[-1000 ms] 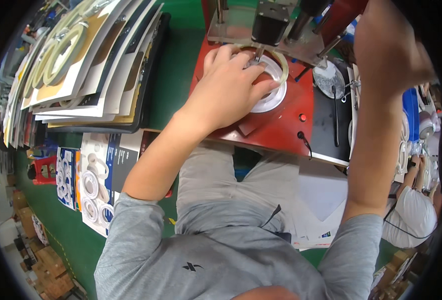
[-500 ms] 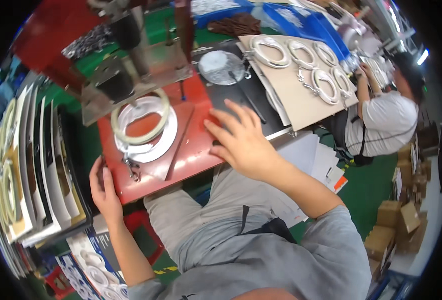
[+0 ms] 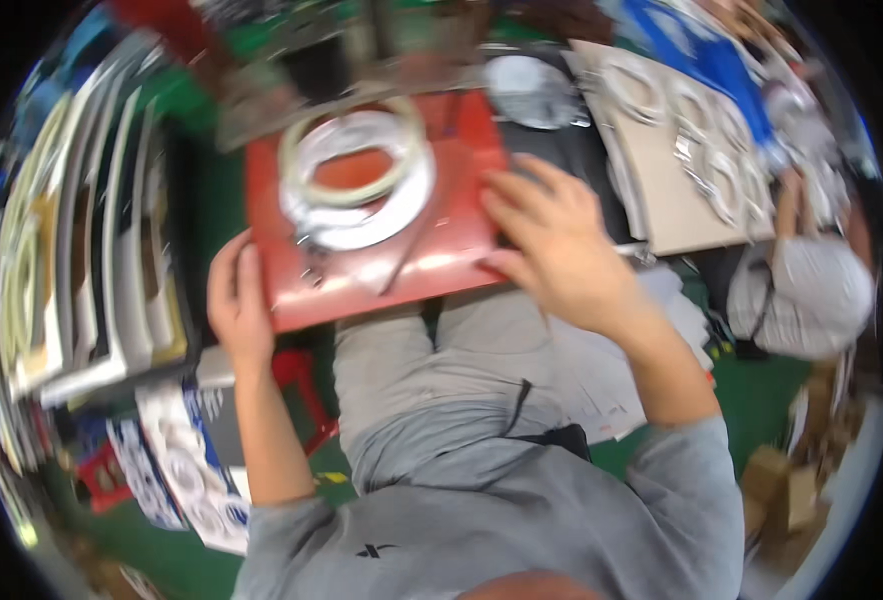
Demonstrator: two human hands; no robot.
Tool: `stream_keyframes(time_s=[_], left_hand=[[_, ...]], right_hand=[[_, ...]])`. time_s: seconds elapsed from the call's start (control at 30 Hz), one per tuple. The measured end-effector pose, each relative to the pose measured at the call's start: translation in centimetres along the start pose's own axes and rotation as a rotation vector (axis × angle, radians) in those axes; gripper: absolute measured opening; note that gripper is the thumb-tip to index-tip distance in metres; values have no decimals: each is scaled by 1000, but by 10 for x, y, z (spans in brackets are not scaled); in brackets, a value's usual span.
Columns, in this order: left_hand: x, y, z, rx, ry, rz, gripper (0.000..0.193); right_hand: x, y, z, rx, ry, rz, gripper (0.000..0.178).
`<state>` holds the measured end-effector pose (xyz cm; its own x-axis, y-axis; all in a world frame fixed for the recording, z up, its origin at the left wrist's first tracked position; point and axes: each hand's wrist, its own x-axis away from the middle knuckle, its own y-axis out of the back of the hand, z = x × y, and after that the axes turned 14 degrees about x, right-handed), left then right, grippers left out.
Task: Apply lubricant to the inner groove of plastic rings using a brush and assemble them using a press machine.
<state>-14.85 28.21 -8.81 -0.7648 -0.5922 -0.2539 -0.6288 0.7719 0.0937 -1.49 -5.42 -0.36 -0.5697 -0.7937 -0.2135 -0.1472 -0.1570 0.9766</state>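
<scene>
A red plate [image 3: 462,235] lies in front of me under a machine. On it rests a white ring-shaped disc [image 3: 417,205] with a pale cream ring [image 3: 292,165] over it. A small metal clasp [image 3: 312,272] hangs at the ring's near side. A flat, pointed sheet [image 3: 387,275] shows beside the disc. At the plate's left edge is my left hand [image 3: 242,310], thumb and fingers apart, nothing visible between them; whether it touches the edge is unclear. My right hand [image 3: 567,250] is open at the right edge, fingers spread, fingertips over the plate.
Upright boards [image 3: 112,290] stand in a rack at left. A round, pale-topped container [image 3: 532,90] sits on the dark surface at right, near a cardboard sheet [image 3: 672,190] bearing several white coiled cables [image 3: 634,90]. Another person [image 3: 812,290] sits far right. Cartons [image 3: 782,490] stand below.
The view has swung, shifting the scene and blurring it. Both hands stay at the plate's two sides, and the rings still lie on it.
</scene>
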Motion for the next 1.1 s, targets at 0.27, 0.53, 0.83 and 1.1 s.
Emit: stream_keyframes(time_s=[0.27,0.53,0.83,1.1], left_hand=[[-9,2,-11,156,58,-15,25],[-23,-37,-83,-359,-639,305,18],[-27,-52,-79,-496,-746,416,12],[-28,-40,-80,-260,-586,479,8]], right_hand=[[-36,5,6,-174,-51,-336,29],[-77,-4,22,-225,156,-408,27],[-101,-28,23,-310,182,-284,19],[-102,-26,33,-342,153,-350,19]])
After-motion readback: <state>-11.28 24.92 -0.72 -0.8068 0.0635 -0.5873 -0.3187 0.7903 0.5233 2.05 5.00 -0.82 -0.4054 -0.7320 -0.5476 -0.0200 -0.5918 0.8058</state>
